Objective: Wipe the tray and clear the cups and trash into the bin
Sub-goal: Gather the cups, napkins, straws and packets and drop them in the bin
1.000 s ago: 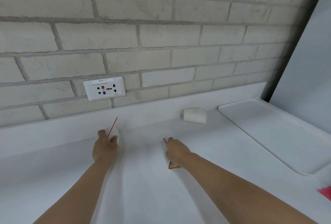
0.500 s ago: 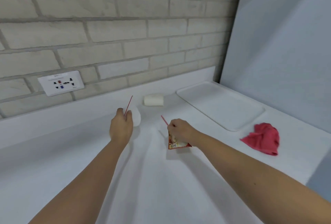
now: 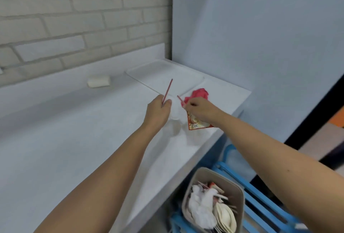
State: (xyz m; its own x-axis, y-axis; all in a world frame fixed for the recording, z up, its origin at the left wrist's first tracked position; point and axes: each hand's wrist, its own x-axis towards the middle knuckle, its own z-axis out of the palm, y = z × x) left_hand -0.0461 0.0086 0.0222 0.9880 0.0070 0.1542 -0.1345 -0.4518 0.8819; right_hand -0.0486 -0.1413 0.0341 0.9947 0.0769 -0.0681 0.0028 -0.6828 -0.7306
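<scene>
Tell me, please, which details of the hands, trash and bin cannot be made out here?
Head view only.
- Pale cup in the left hand: mostly hidden behind that hand, blurred.
- Print on the red snack packet: blurred, partly covered by the right hand.
- Grey plastic bin: base cut off by the bottom edge.
- Crumpled red cloth: near side hidden by the right hand.
</scene>
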